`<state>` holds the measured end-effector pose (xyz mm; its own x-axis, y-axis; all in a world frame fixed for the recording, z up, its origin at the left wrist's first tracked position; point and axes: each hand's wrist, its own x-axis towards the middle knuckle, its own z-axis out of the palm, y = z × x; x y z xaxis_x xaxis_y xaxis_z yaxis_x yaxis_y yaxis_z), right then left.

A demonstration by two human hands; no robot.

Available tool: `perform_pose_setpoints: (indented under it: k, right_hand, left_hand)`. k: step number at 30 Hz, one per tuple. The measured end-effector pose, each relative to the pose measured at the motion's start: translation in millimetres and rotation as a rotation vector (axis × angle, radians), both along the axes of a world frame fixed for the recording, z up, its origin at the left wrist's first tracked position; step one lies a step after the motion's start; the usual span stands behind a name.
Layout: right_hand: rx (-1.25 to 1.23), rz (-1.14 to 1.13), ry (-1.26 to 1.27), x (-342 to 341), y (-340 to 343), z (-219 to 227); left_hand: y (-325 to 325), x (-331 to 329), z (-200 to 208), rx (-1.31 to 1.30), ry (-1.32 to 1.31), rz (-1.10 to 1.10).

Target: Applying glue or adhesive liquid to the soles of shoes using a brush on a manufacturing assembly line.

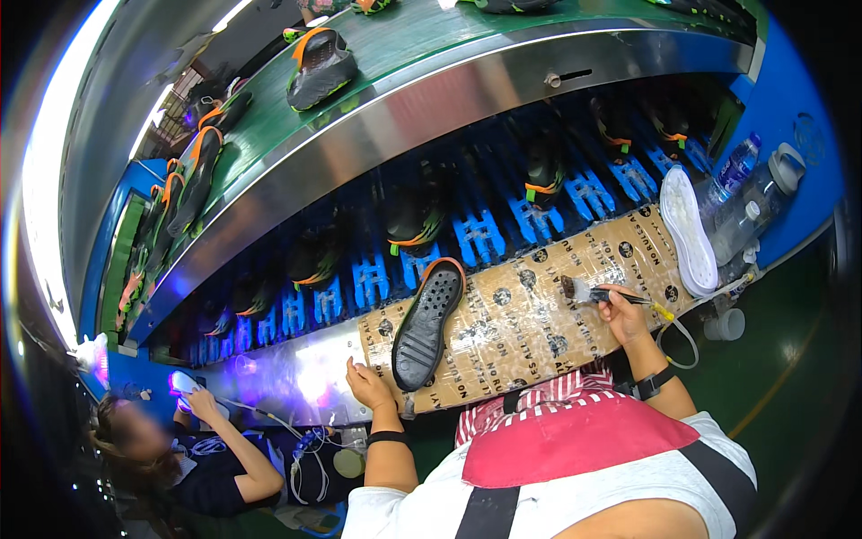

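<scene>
On the cardboard-covered bench (512, 314) in front of me lies a black shoe sole (426, 328), hollow side up, with holes in its upper half and an orange rim at the far end. My left hand (370, 386) is just left of the sole's near end, at the cardboard's edge. Its fingers are loosely apart and hold nothing. In my right hand (621, 316) is a brush (588, 293) with a dark handle, fed by a thin tube with a yellow fitting. The bristles point left, over the cardboard, apart from the sole.
A white sole (688, 229) leans at the right, beside plastic bottles (736, 171). Behind the bench, black shoes sit by blue racks (480, 235). Above runs a green conveyor (404, 54) carrying shoes. A co-worker (224, 449) at the left holds a lit, pale object.
</scene>
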<state>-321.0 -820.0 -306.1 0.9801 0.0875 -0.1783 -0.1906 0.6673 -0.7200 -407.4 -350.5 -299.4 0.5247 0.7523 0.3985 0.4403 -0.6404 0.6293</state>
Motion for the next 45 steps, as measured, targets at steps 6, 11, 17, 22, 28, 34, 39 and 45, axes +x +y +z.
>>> perform_pose_setpoints:
  k: [6, 11, 17, 22, 28, 34, 39, 45]
  right_hand:
    - [-0.027, -0.01, -0.003, -1, 1, -1]
    - [-0.035, 0.014, -0.016, -1, 3, 2]
    - [-0.039, 0.017, -0.02, -1, 4, -1]
    - [-0.02, 0.029, -0.011, -1, 2, 1]
    - [0.005, 0.043, -0.012, -1, 1, 0]
    - [-0.021, 0.038, -0.043, -2, 2, 0]
    - [-0.044, 0.025, -0.034, -3, 5, 3]
    - [-0.016, 0.033, -0.037, -2, 3, -2]
  left_hand:
    - [0, -1, -1, 0.067, 0.008, 0.008]
    - [2, -2, 0, 0.067, 0.031, 0.016]
    - [4, 1, -5, 0.092, 0.04, 0.023]
    - [2, 0, -5, 0.113, 0.048, 0.018]
    - [1, -1, -3, 0.105, 0.075, 0.031]
    - [2, 0, -3, 0.121, 0.014, 0.018]
    - [3, -2, -6, 0.11, -0.016, 0.029]
    - [11, -1, -19, 0.089, -0.032, 0.044]
